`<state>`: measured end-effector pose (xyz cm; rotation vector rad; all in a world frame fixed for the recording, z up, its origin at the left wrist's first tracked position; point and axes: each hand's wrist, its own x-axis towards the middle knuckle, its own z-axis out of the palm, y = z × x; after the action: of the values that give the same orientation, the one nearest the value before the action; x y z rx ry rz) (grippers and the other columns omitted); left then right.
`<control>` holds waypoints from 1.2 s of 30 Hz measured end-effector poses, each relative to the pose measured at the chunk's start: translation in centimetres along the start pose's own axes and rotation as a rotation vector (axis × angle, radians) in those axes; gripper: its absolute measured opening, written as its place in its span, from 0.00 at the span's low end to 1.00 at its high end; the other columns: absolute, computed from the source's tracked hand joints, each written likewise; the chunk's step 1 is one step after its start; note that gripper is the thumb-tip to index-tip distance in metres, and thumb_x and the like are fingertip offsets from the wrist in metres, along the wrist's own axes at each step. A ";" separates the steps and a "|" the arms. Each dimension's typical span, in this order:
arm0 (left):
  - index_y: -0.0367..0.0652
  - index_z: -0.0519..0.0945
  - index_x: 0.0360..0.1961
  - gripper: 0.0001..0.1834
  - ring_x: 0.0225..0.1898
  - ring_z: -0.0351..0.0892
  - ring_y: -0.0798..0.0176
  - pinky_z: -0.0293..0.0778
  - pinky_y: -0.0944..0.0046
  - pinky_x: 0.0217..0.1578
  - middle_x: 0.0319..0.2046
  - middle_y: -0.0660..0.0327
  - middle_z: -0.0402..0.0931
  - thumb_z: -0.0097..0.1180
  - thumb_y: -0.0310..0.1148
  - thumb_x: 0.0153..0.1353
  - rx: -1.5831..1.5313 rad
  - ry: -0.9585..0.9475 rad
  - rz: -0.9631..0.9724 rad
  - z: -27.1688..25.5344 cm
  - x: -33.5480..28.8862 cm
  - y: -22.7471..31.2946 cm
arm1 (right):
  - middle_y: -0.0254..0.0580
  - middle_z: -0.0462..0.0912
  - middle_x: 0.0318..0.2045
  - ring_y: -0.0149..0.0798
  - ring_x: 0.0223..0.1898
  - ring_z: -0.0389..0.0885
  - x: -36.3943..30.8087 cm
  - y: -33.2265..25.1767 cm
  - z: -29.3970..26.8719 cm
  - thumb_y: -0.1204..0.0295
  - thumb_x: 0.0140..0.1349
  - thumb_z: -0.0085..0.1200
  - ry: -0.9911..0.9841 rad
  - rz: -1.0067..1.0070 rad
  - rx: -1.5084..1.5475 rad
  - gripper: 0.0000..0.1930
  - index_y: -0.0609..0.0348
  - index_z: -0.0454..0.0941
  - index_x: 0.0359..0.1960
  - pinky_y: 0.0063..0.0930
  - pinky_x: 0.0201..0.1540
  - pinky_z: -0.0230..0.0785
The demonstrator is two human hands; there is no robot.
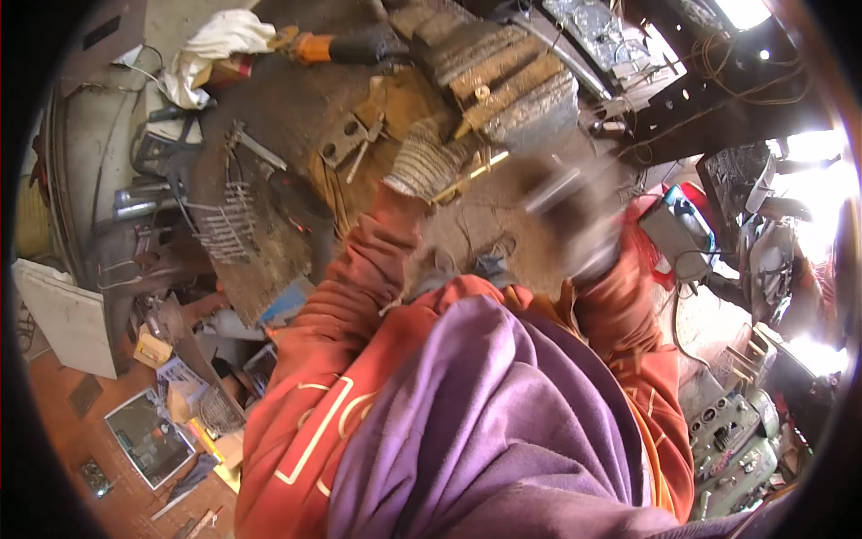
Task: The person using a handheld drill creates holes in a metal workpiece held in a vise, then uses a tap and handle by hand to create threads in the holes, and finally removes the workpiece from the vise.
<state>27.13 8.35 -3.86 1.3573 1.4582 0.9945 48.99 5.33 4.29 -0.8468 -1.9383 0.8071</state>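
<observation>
My left hand [420, 164], in a striped knit glove, is closed beside the near edge of a large vise-like block [507, 85] with rusty, worn bars. What its fingers hold is hidden. A thin yellow strip [471, 176] slants out past that hand toward the block. To the right, my right hand [593, 234] is smeared by motion. A blurred shiny metal tool [555, 187] shows at its far side and seems to be in its grip; its kind cannot be made out. Close to the left glove lie a metal plate with round holes [343, 141] and a brown cloth [395, 101].
The workbench [260, 296] at left carries a row of metal rods [229, 220], an orange-and-black power tool [346, 48] and a white cloth [215, 54]. At right stand a red container [642, 238] and green machinery [732, 449]. A framed panel [148, 437] lies on the floor.
</observation>
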 end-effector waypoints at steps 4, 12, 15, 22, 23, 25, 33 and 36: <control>0.32 0.87 0.48 0.19 0.33 0.86 0.45 0.81 0.53 0.38 0.37 0.44 0.88 0.69 0.39 0.65 0.068 -0.013 -0.203 -0.4 0.1 -3.2 | 0.48 0.91 0.39 0.58 0.44 0.89 -5.0 4.4 10.0 0.42 0.66 0.61 -1.010 0.056 -0.490 0.27 0.53 0.88 0.50 0.44 0.49 0.81; 0.39 0.89 0.43 0.12 0.31 0.76 0.73 0.75 0.65 0.33 0.30 0.67 0.83 0.69 0.37 0.66 -0.311 0.017 -0.297 -2.2 -6.7 -5.3 | 0.51 0.87 0.50 0.51 0.48 0.90 -9.7 12.1 5.5 0.46 0.70 0.59 -0.900 1.003 -0.236 0.31 0.63 0.79 0.59 0.37 0.25 0.85; 0.38 0.89 0.47 0.15 0.32 0.76 0.70 0.76 0.63 0.35 0.33 0.65 0.85 0.71 0.37 0.65 -0.311 0.023 -0.368 -3.1 -7.2 -5.2 | 0.52 0.88 0.48 0.55 0.51 0.88 -11.6 13.9 7.5 0.49 0.70 0.60 -0.705 0.766 -0.114 0.28 0.60 0.82 0.60 0.48 0.43 0.86; 0.40 0.89 0.50 0.13 0.40 0.85 0.67 0.80 0.62 0.41 0.40 0.64 0.89 0.71 0.33 0.67 -0.191 0.010 -0.138 -3.4 -12.3 -13.4 | 0.54 0.89 0.50 0.56 0.53 0.87 -4.6 5.7 10.4 0.57 0.72 0.61 -0.380 0.376 -0.064 0.20 0.60 0.86 0.56 0.43 0.57 0.77; 0.39 0.89 0.49 0.16 0.38 0.86 0.64 0.81 0.58 0.41 0.39 0.60 0.90 0.74 0.37 0.64 0.061 -0.039 -0.181 -4.1 -12.7 -10.2 | 0.53 0.89 0.49 0.52 0.52 0.87 -4.4 5.5 10.1 0.58 0.73 0.61 -0.396 0.413 -0.088 0.20 0.61 0.85 0.56 0.41 0.57 0.77; 0.38 0.89 0.48 0.18 0.37 0.86 0.63 0.81 0.57 0.41 0.38 0.58 0.90 0.75 0.39 0.63 0.106 -0.036 -0.216 -4.5 -15.1 -9.1 | 0.51 0.90 0.48 0.47 0.51 0.88 -5.1 6.2 10.8 0.59 0.75 0.60 -0.438 0.441 -0.105 0.19 0.62 0.85 0.57 0.39 0.57 0.77; 0.43 0.86 0.37 0.12 0.26 0.79 0.66 0.74 0.61 0.29 0.27 0.62 0.84 0.77 0.37 0.61 -0.101 0.006 -0.194 -7.1 -25.7 -6.6 | 0.43 0.86 0.45 0.38 0.35 0.87 -15.6 13.8 16.3 0.48 0.67 0.69 -0.197 1.238 0.130 0.36 0.59 0.77 0.68 0.33 0.36 0.80; 0.48 0.82 0.32 0.11 0.22 0.75 0.66 0.68 0.61 0.25 0.23 0.69 0.79 0.74 0.36 0.65 -0.388 -0.021 -0.135 -9.4 -31.4 -12.3 | 0.47 0.84 0.47 0.46 0.39 0.87 -16.5 13.4 17.8 0.45 0.64 0.71 -0.019 1.441 0.320 0.40 0.61 0.74 0.68 0.42 0.39 0.84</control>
<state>14.94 -23.83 -10.38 0.9740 1.2436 1.1035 43.54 -4.04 -21.20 -2.0017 -0.8867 1.8255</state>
